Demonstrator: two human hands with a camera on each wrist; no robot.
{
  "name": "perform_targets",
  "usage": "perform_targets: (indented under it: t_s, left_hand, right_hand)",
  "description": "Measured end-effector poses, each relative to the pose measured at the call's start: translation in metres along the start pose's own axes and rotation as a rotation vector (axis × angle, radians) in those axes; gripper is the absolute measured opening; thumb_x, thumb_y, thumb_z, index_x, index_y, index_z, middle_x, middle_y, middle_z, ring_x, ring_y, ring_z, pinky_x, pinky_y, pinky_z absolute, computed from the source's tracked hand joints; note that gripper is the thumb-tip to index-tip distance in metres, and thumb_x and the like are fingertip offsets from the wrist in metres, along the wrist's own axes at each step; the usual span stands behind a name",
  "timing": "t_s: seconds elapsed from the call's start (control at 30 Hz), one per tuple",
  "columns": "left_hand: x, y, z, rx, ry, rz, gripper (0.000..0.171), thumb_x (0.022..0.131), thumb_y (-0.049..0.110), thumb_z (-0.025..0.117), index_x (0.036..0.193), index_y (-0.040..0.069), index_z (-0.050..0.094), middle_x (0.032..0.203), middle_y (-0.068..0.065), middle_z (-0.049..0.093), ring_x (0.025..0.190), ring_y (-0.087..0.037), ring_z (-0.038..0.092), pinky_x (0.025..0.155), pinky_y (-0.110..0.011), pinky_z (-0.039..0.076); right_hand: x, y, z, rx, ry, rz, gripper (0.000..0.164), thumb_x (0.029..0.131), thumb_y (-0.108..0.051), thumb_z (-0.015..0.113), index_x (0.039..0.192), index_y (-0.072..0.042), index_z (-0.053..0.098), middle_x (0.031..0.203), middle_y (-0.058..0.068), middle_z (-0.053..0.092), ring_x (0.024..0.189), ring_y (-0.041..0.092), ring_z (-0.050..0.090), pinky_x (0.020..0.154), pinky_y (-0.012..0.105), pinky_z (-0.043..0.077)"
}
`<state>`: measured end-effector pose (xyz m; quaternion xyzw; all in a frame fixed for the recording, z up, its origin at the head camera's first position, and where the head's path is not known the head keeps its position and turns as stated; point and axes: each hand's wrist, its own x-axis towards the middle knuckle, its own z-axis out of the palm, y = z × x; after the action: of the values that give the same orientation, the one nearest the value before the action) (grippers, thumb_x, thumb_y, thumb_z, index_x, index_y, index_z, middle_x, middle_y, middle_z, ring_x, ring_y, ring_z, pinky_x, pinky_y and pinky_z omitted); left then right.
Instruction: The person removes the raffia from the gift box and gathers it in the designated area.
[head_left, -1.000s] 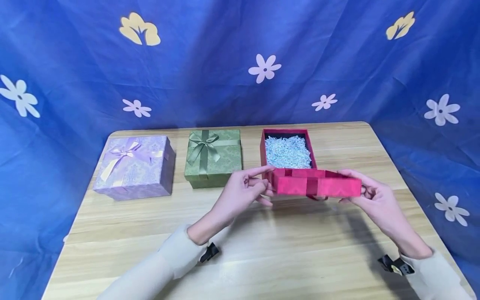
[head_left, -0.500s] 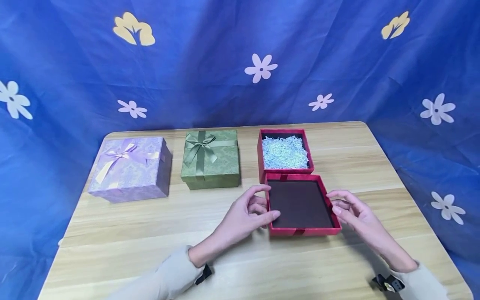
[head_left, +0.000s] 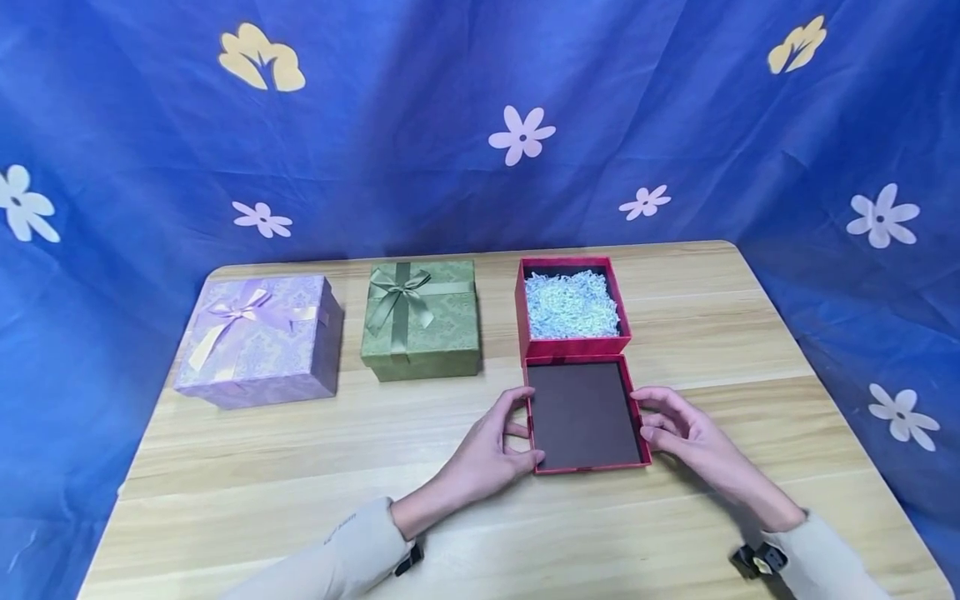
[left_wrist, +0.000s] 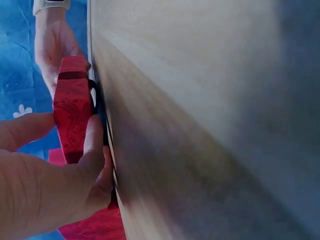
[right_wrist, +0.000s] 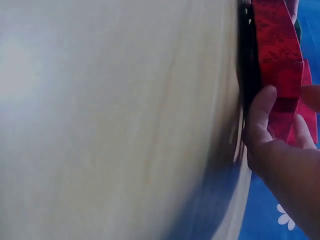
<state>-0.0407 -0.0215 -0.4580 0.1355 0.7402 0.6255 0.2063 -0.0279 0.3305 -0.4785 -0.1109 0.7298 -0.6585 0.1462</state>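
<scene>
A red gift box lid (head_left: 585, 417) lies upside down low over the table, its dark inside facing up. My left hand (head_left: 483, 450) grips its left side, thumb near the front corner. On the opposite side, my right hand (head_left: 693, 442) holds the lid between thumb and fingers. The left wrist view shows the patterned red lid wall (left_wrist: 72, 112) with a dark ribbon band, and part of a bow under it. Right behind the lid stands the uncovered red box (head_left: 573, 346), filled with pale blue shredded paper (head_left: 572, 304).
Left of the red box is a green gift box (head_left: 423, 325) with a bow. Farther left sits a lilac gift box (head_left: 258, 342), also lidded and ribboned. All are on a wooden table (head_left: 300, 483), with a blue flowered curtain (head_left: 420, 125) behind and at the sides.
The red lid has turned from on edge to inside-up, then come down and slightly left, in front of the red box. Both hands have moved with it.
</scene>
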Motion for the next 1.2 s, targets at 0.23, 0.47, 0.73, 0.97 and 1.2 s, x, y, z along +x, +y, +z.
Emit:
perform_targets:
  t_s: [0.23, 0.47, 0.73, 0.97, 1.2]
  left_hand:
    - [0.009, -0.021, -0.004, 0.147, 0.019, 0.076, 0.085, 0.086, 0.009, 0.091, 0.159, 0.012, 0.049, 0.129, -0.011, 0.062, 0.088, -0.014, 0.067, 0.073, -0.030, 0.059]
    - [0.013, -0.034, -0.004, 0.129, 0.016, 0.116, 0.090, 0.086, 0.011, 0.092, 0.164, 0.016, 0.046, 0.152, -0.012, 0.053, 0.090, -0.012, 0.068, 0.073, -0.029, 0.060]
    - [0.009, 0.007, -0.008, 0.139, 0.026, 0.075, 0.106, 0.088, 0.014, 0.092, 0.173, 0.012, 0.029, 0.154, -0.019, 0.046, 0.095, -0.030, 0.062, 0.071, -0.028, 0.057]
    - [0.028, 0.021, -0.012, 0.155, 0.118, 0.104, 0.118, 0.087, 0.031, 0.094, 0.176, 0.017, 0.017, 0.146, -0.019, 0.044, 0.098, -0.036, 0.063, 0.082, -0.040, 0.058]
    - [0.061, 0.026, -0.012, 0.156, 0.207, 0.102, 0.125, 0.085, 0.048, 0.092, 0.176, 0.023, 0.010, 0.178, -0.004, 0.019, 0.157, -0.031, 0.034, 0.121, -0.060, 0.035]
  right_hand:
    - [0.005, -0.002, 0.009, -0.218, 0.058, 0.067, 0.052, 0.108, -0.008, 0.069, 0.157, -0.007, 0.051, 0.154, 0.019, 0.053, 0.127, 0.022, 0.060, 0.098, 0.025, 0.052]
    - [0.007, -0.007, 0.013, -0.304, 0.051, 0.075, 0.055, 0.108, -0.011, 0.069, 0.159, -0.009, 0.049, 0.158, 0.017, 0.051, 0.130, 0.037, 0.056, 0.097, 0.028, 0.053]
    - [0.015, -0.032, 0.006, -0.351, 0.087, 0.051, 0.064, 0.107, -0.014, 0.072, 0.162, -0.007, 0.042, 0.155, 0.026, 0.054, 0.134, 0.046, 0.060, 0.100, 0.024, 0.052]
    - [0.038, -0.074, -0.003, -0.385, 0.187, -0.028, 0.078, 0.103, -0.013, 0.078, 0.167, -0.007, 0.034, 0.169, 0.018, 0.037, 0.144, 0.048, 0.050, 0.098, 0.019, 0.053]
    - [0.077, -0.109, 0.002, -0.466, 0.230, -0.055, 0.083, 0.098, -0.028, 0.085, 0.167, -0.016, 0.039, 0.169, 0.003, 0.039, 0.149, 0.035, 0.049, 0.106, 0.047, 0.055]
